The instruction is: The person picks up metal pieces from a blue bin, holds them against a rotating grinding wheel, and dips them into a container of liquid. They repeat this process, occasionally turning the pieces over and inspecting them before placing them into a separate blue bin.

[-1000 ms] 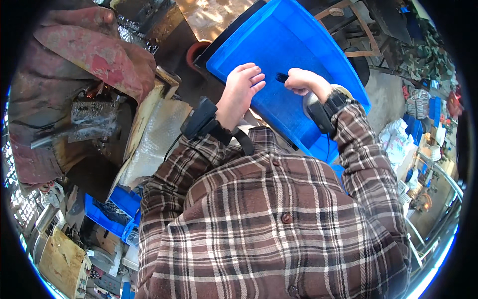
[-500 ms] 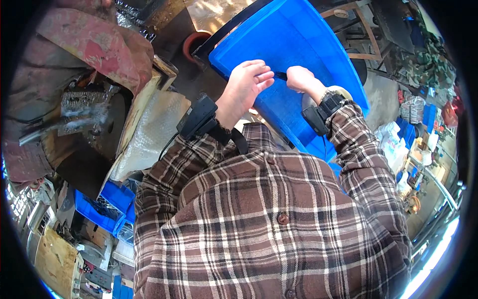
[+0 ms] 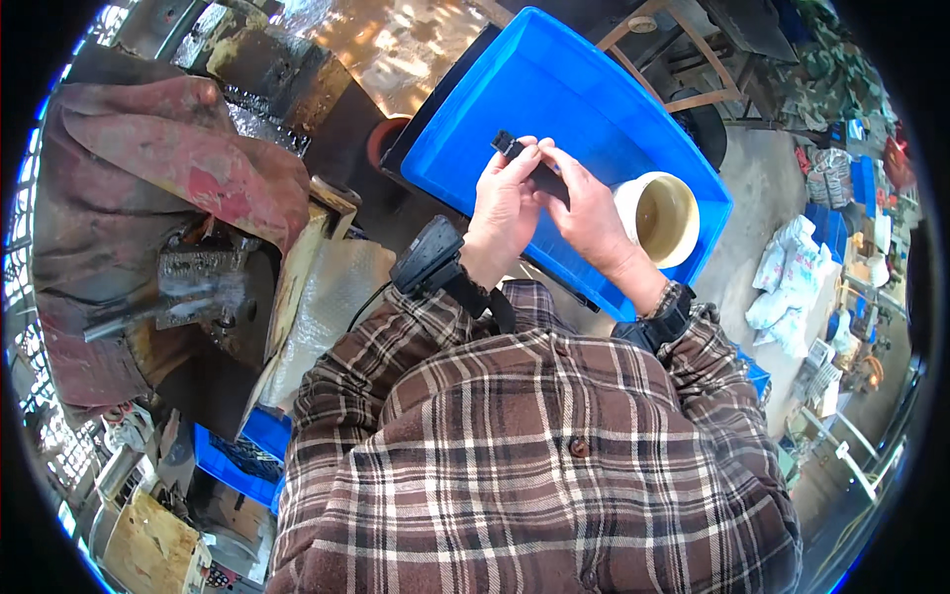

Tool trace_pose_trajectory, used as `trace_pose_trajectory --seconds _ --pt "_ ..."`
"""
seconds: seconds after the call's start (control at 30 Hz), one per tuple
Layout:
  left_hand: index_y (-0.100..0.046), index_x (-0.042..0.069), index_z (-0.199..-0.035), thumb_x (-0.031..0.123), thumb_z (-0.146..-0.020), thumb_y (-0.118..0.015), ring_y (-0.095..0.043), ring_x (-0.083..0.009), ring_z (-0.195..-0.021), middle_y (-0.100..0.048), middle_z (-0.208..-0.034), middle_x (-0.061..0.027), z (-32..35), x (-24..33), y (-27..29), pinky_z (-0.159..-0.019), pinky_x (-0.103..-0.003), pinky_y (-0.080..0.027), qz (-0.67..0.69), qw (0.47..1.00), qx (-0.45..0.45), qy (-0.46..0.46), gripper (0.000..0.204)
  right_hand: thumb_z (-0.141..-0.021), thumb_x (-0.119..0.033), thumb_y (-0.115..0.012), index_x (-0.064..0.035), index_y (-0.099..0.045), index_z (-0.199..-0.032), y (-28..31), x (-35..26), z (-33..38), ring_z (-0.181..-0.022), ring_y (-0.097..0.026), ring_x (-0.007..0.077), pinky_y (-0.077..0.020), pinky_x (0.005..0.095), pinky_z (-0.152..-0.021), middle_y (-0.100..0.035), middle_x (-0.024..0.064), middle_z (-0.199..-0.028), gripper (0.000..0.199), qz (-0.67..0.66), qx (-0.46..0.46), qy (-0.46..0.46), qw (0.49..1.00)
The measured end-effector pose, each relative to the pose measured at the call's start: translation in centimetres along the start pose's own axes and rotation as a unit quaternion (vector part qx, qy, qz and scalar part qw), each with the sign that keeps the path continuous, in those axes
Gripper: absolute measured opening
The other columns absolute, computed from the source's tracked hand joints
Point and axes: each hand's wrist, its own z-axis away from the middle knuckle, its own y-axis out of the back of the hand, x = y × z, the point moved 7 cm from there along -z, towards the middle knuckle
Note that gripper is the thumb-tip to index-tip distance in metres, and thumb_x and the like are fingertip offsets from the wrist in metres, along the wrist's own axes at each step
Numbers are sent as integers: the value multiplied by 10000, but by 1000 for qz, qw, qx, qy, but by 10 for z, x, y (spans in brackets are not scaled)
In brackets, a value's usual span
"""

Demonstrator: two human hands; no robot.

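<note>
Plastics under the grip
Smooth glossy blue plastic tray [image 3: 594, 99]; held black part [image 3: 539, 173] matt; cream cup [image 3: 663, 218] beside, glossy.

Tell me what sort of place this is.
Probably a workshop or small factory: a grimy metal machine under a red cloth, a blue bin, and both hands on a small black part.

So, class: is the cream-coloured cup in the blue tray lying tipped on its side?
No. The cream cup stands upright in the blue tray, its open mouth facing up, beside the right hand.
</note>
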Motion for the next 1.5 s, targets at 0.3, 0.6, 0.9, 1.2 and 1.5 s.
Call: trace_pose_trajectory --seconds 0.3,0.6,0.9,1.2,1.5 --pt "-561 67 -1078 61 -920 -603 -603 -241 -1066 -641 -1118 -110 9 -10 -5 -900 -343 -510 14 998 -59 33 164 -844 -199 -669 -36 -561 -1139 12 -7 14 -816 -674 319 -550 390 -662 -672 143 -985 354 123 15 18 992" --pt "-585 70 -1025 130 -935 -610 -617 -210 -1008 -666 -1038 -84 9 -19 12 -918 -338 -479 -32 998 -8 53 110 -856 -197 -621 -49 -581 -1108 0 3 16 -787 -663 339 -542 425 -659 -667 147 -879 294 118 8 15 993" --pt "-312 -54 -1357 191 -960 -548 -387 -410 -1333 -279 -1480 -298 14 9 46 -1087 -493 -325 -84 989 84 85 524 -794 -221 -630 -3 -692 -960 -55 118 15 -922 -665 374 -531 463 -805 -684 216 -931 281 291 -342 -226 865" --pt "-471 -23 -1230 124 -937 -565 -583 -367 -1101 -576 -1193 -235 20 50 38 -936 -460 -477 -71 997 18 20 342 -756 -167 -595 -38 -727 -902 -57 109 20 -943 -674 356 -544 438 -794 -689 215 -982 235 302 -351 -259 848" --pt "-512 -16 -1248 96 -952 -530 -611 -220 -970 -632 -1105 -144 59 105 44 -907 -367 -500 -135 990 -38 4 317 -800 -353 -618 -5 -689 -975 125 110 102 -893 -657 365 -503 451 -780 -679 231 -936 396 184 -32 -384 904"
